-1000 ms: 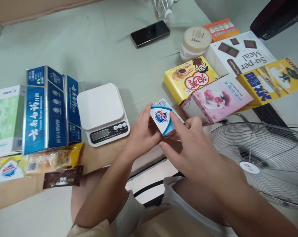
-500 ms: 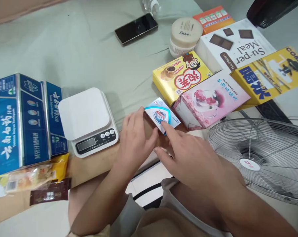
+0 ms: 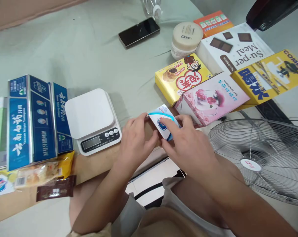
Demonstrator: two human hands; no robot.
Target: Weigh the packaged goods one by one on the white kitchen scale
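Observation:
A small white-and-blue soap box (image 3: 166, 132) is held between my two hands at the table's front edge. My left hand (image 3: 135, 141) grips its left side, fingertips at the far corner and thumb near the close one. My right hand (image 3: 192, 141) is closed around the right side, with its index finger lying across the printed shield on top and partly covering it. To the left of my hands stands a white kitchen scale (image 3: 91, 115) with a bare platform. A pink box (image 3: 213, 98) lies just beyond my right hand.
Blue toothpaste boxes (image 3: 19, 131), a pastry packet (image 3: 37, 174) and a brown packet (image 3: 56, 188) sit at left. A yellow box (image 3: 168, 85), cream jar (image 3: 186, 42) and white box (image 3: 228, 46) stand at right. A phone (image 3: 139, 33) lies behind; a fan (image 3: 257, 158) is at right.
The view has shifted, moving the scene about. The soap box stays in both hands; my right index finger has slid further across its top and the right fingers now wrap its right side.

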